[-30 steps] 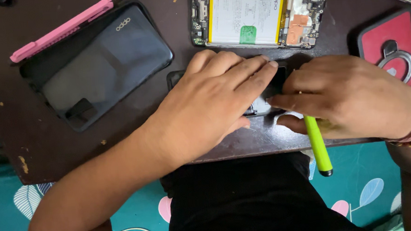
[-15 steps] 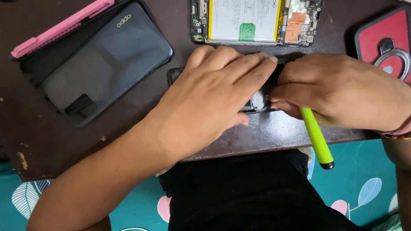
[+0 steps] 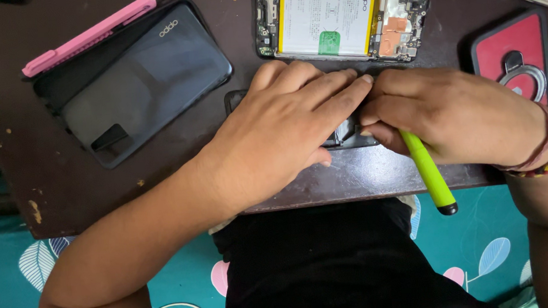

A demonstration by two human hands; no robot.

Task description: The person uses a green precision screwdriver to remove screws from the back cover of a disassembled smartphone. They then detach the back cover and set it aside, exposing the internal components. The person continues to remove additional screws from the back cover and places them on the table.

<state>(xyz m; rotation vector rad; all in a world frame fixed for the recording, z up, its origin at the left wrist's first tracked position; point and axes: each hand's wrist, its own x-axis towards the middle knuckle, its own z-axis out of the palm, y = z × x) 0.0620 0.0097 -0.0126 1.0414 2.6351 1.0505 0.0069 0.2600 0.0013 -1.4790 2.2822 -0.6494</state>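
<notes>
Nearest the camera, a lap in plain black cloth sits over a teal fabric printed with pale leaves and pink petals. Above it runs the worn edge of a dark brown wooden table [image 3: 132, 199], its matte top chipped and speckled.

The left hand [image 3: 279, 132] lies flat and palm down, fingers together, pressing on a small black phone part [image 3: 347, 134] that shows only as a thin dark sliver between the two hands. The right hand [image 3: 453, 116] is curled closed around a slim lime-green tool [image 3: 428, 174], a smooth round plastic stick with a black cap at its near end; its working tip is hidden under the fingers at the part. A beaded bracelet and red thread circle that wrist.

Left of the hands rests a glossy dark-grey phone back cover [image 3: 145, 86], rectangular with rounded corners, on a black case. Along its far edge lies a flat pink plastic tool [image 3: 89, 35].

Farther off, just beyond the knuckles, sits an opened phone [image 3: 342, 19]: a smooth white battery edged in yellow, with green circuit board and copper-coloured patches beside it. At the far right lies a red phone case [image 3: 512, 48] with a black rim and a metal ring holder.
</notes>
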